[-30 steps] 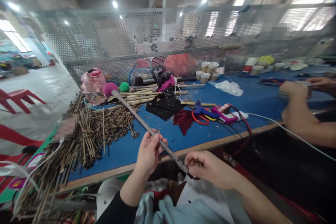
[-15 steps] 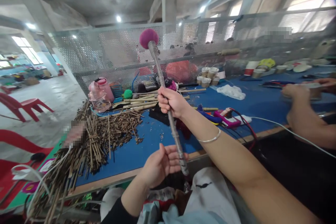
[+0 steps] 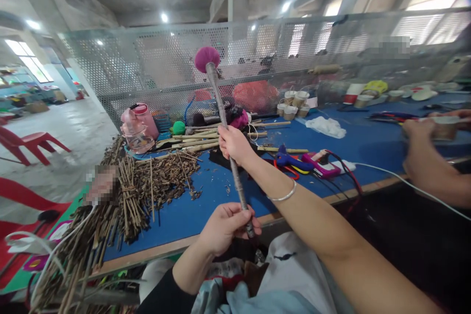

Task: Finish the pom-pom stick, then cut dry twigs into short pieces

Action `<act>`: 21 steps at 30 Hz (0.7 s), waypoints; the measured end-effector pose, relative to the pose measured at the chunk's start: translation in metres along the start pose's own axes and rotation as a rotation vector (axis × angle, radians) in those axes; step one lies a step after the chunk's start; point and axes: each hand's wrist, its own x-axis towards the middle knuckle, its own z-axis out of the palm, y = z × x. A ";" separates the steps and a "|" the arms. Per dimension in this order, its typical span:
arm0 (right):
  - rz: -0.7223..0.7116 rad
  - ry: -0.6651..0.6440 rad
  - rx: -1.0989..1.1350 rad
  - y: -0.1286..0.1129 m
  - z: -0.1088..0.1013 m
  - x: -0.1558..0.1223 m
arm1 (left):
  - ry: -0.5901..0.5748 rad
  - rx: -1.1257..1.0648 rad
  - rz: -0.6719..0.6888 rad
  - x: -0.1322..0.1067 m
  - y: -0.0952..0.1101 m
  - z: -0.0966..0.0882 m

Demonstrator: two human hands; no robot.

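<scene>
A long greyish stick with a round magenta ball on its far end (image 3: 218, 91) slants across the middle of the head view. My right hand (image 3: 236, 145) is closed around it about halfway along, above the table. Lower down, my left hand (image 3: 231, 223) grips the near end between thumb and fingers, just over the table's front edge. The magenta ball (image 3: 207, 60) points away from me, in front of the perforated metal screen. Beneath the stick lie thin pale sticks (image 3: 200, 143) and a dark cloth or pouch (image 3: 220, 158).
Dry twigs and brown bits (image 3: 165, 176) cover the blue table's left side. A pink jug (image 3: 139, 130) and a green ball (image 3: 178, 128) stand behind. Blue-handled glue gun (image 3: 290, 159), power strip (image 3: 324, 166) and a white cable lie right. A co-worker's hands (image 3: 421, 130) hold a cup there.
My left hand was open beside the lower stick; now its fingers have closed on it. The stick and my right hand have shifted slightly left.
</scene>
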 end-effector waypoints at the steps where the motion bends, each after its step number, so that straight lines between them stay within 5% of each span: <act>1: -0.019 0.021 -0.024 0.002 0.001 0.001 | 0.051 0.053 0.024 0.001 -0.001 -0.001; 4: -0.084 0.063 -0.089 0.005 0.001 0.004 | 0.136 0.102 0.094 0.001 -0.001 -0.004; 10: -0.276 0.219 -0.456 0.007 -0.001 0.009 | 0.048 -0.280 0.052 -0.001 0.004 -0.010; 13: -0.335 0.336 -0.525 0.004 0.005 0.003 | 0.147 -0.216 0.105 0.004 0.001 -0.007; 16: -0.233 0.151 -0.214 -0.002 0.012 -0.004 | 0.229 -0.202 0.097 0.005 -0.004 -0.004; 19: -0.014 -0.173 0.142 -0.005 0.013 -0.008 | 0.004 -0.314 -0.014 -0.001 -0.002 -0.004; 21: 0.029 -0.185 0.179 0.000 0.011 -0.007 | -0.120 -0.370 -0.018 -0.005 0.006 -0.004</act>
